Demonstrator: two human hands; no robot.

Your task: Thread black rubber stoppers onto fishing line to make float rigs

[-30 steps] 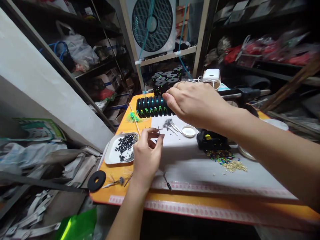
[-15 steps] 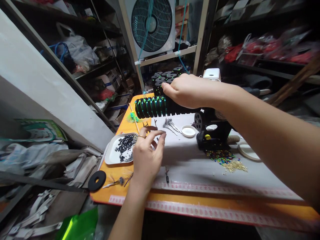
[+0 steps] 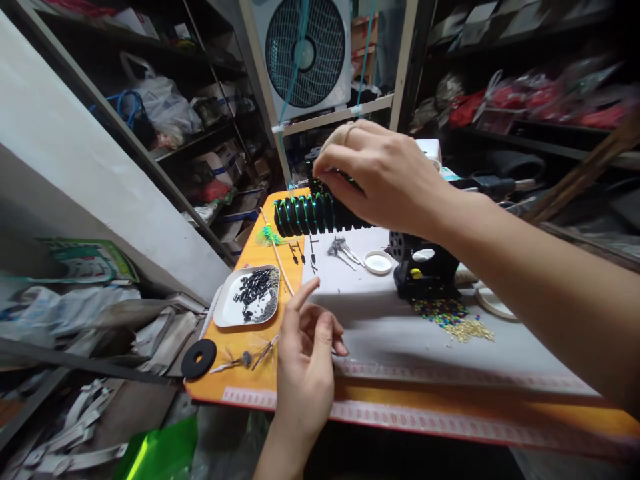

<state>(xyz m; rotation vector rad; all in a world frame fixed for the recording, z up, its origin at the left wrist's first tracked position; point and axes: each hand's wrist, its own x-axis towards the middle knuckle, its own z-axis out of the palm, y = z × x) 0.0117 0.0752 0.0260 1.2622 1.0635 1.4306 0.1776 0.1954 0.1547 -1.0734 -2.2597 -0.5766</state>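
Note:
My left hand (image 3: 310, 350) is over the near edge of the table, index finger stretched out and the other fingers loosely curled and apart; nothing shows in it. My right hand (image 3: 377, 177) is raised over a row of black ridged spools (image 3: 305, 213) wound with shiny green and blue thread. Its fingers are bent together, and whatever is between them is hidden. Left of my left hand sits a white tray (image 3: 220, 313) with black tube-like pieces (image 3: 254, 287) and small grey bits. Small dark twig-like pieces (image 3: 313, 250) lie beyond that hand.
A black vise-like tool (image 3: 425, 273) stands on the table, colored beads (image 3: 440, 312) and pale grains (image 3: 470, 331) before it. Around lie a white lid (image 3: 379, 263), grey feathery bundles (image 3: 345, 252), a black foam ring (image 3: 199, 359) and a thin stick (image 3: 280, 260). Shelves flank the table.
My left hand has come down toward the near table edge, its index finger straightening; the small dark piece there is now out of sight. My right hand has lifted and turned slightly, fingers bent.

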